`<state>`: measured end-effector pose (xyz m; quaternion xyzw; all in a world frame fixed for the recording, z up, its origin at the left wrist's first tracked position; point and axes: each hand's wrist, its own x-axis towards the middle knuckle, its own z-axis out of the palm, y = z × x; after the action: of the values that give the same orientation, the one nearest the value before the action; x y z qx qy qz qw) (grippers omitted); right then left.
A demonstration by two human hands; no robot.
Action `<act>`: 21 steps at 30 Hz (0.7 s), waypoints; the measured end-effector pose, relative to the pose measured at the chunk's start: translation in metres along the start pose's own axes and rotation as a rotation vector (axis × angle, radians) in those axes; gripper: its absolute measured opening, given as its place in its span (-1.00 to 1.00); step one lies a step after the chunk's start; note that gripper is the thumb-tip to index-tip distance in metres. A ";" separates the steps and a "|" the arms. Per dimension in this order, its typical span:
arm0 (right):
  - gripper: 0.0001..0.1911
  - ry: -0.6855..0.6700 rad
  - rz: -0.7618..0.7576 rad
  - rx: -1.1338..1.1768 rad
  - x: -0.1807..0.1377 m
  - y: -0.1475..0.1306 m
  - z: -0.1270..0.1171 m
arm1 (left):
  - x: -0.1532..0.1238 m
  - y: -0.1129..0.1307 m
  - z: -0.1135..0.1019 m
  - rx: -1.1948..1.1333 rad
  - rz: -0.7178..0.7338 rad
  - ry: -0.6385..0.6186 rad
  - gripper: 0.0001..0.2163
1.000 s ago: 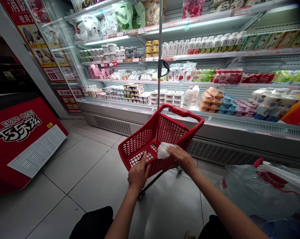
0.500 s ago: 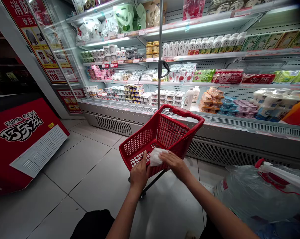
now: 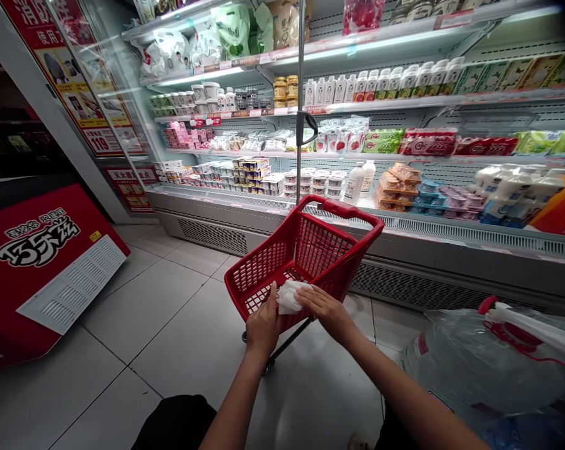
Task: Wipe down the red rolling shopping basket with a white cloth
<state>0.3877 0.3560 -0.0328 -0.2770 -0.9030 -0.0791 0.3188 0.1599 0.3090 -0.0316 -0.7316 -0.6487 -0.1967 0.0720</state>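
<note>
A red plastic shopping basket (image 3: pixel 310 250) on wheels stands on the tiled floor in front of me, tilted, with its mesh walls and handle up. My left hand (image 3: pixel 262 325) grips the near rim of the basket. My right hand (image 3: pixel 324 307) presses a crumpled white cloth (image 3: pixel 288 296) flat against that same rim, right beside my left thumb.
An open refrigerated shelf unit (image 3: pixel 357 150) full of dairy packs and bottles runs behind the basket. A red freezer chest (image 3: pixel 43 262) stands at the left. A large clear water jug (image 3: pixel 489 362) with a red cap lies at the lower right. My dark-clad knees show at the bottom.
My right hand has slid the white cloth leftward along the near rim until it meets my left hand. The left hand has kept its hold on the rim.
</note>
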 end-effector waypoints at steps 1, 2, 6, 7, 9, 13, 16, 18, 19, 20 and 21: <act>-0.37 0.008 0.014 -0.019 -0.004 0.013 -0.007 | 0.000 0.000 -0.001 0.012 -0.008 0.001 -0.24; -0.37 0.022 0.037 -0.047 -0.009 0.029 -0.014 | 0.000 0.001 -0.002 0.020 -0.014 0.003 -0.26; -0.41 0.087 0.167 -0.146 -0.024 0.090 -0.040 | -0.001 0.004 -0.004 0.015 -0.014 0.005 -0.32; -0.41 0.097 0.181 -0.149 -0.025 0.099 -0.041 | 0.000 0.005 -0.003 0.013 -0.015 0.004 -0.32; -0.41 0.133 0.210 -0.140 -0.023 0.106 -0.038 | 0.001 0.008 0.002 0.014 -0.027 0.004 -0.32; -0.41 0.195 0.239 -0.112 -0.013 0.076 -0.011 | 0.004 0.014 0.013 0.031 -0.064 0.018 -0.29; -0.42 0.145 0.159 -0.024 -0.006 0.028 0.013 | 0.004 0.016 0.013 0.017 -0.070 0.030 -0.29; -0.41 0.105 0.109 0.032 -0.003 0.000 0.021 | 0.003 0.016 0.009 -0.023 -0.055 0.022 -0.25; -0.41 0.088 0.085 0.048 -0.002 -0.008 0.022 | 0.001 0.014 0.006 -0.052 -0.041 0.017 -0.24; -0.40 0.072 0.061 0.057 -0.002 -0.011 0.020 | 0.000 0.012 0.002 -0.088 -0.020 0.011 -0.22; -0.40 0.060 0.039 0.059 -0.002 -0.009 0.016 | -0.001 0.008 -0.003 -0.127 0.011 0.000 -0.22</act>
<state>0.3752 0.3527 -0.0464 -0.2827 -0.8894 -0.0544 0.3552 0.1668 0.3059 -0.0285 -0.7384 -0.6308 -0.2372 0.0268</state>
